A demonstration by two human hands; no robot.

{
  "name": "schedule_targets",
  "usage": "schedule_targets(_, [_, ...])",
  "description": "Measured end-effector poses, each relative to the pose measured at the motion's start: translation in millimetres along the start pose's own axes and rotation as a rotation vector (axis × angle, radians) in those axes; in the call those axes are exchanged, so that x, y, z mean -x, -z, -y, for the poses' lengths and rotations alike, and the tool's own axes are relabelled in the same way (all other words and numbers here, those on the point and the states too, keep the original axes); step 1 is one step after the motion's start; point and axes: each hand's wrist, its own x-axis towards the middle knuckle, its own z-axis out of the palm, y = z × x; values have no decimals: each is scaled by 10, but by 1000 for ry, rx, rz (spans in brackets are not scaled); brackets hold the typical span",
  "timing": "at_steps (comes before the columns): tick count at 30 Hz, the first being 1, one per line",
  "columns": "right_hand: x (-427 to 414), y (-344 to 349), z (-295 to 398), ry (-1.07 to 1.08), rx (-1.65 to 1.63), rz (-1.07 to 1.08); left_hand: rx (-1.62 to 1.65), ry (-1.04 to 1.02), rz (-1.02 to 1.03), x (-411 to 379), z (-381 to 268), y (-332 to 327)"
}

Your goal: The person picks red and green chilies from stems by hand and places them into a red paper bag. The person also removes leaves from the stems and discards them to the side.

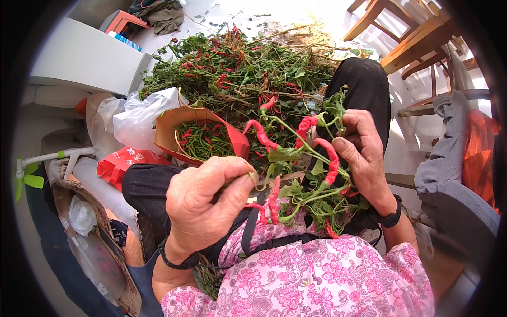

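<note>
A cut chili pepper plant [317, 152] with several wrinkled red chilies hangs over my lap. My right hand [362, 154] pinches a thin green stem of it between thumb and fingers. My left hand [216, 196], left of the plant, has thumb and forefinger closed on a thin curled green stalk [257, 184]; whether that stalk is still joined to the plant cannot be told. Beyond my left hand stands a red paper bag [237, 142], open at the top, with green and red chilies [206, 138] inside.
A big heap of chili plants [237, 75] lies on the floor ahead. White plastic bags [146, 115] and a folded red bag [128, 164] are at the left, near a white cabinet [91, 59]. Wooden chairs [420, 43] and a grey cushioned seat [439, 158] stand at the right.
</note>
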Motion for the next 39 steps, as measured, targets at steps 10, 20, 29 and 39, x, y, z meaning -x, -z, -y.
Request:
schedule_targets(10, [-145, 264, 364, 560, 72, 242, 45, -218, 58, -159, -328, -502])
schedule_targets(20, [-170, 121, 362, 496, -157, 428, 3, -398, 36, -154, -273, -653])
schedule_targets(29, [-99, -24, 239, 358, -332, 500, -32, -288, 174, -115, -290, -571])
schedule_targets(39, [-82, -83, 208, 193, -416, 504, -82, -304, 57, -101, -149, -556])
